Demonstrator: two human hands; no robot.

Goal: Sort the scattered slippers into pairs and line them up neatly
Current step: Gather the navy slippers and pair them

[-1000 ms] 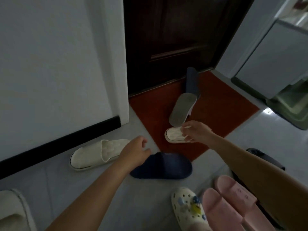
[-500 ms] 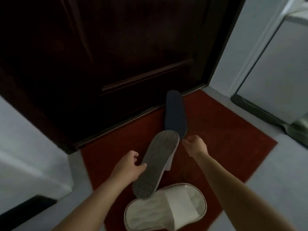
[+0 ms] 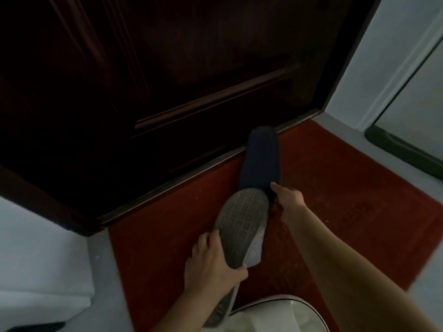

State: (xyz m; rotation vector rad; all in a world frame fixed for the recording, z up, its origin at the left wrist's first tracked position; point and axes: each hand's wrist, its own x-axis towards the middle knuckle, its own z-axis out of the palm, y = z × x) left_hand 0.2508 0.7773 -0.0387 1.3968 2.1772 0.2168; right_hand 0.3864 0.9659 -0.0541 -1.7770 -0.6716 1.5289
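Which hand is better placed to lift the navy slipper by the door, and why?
Right. The right hand seems to pinch the navy slipper at its near end; the left hand is busy gripping the upturned white slipper.

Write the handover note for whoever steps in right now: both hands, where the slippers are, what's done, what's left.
Left hand: grips the sole-up white fabric slipper with a grey patterned sole by its side edge, over the red doormat.
Right hand: at the near end of the dark blue slipper, thumb on it; full grip unclear. That slipper lies against the dark wooden door.
Second white slipper: upright, at the bottom edge of the view.
Done: no pair lined up in view.
Left: flip the sole-up slipper, pair it with the second white one, find the blue one's mate, line them up.
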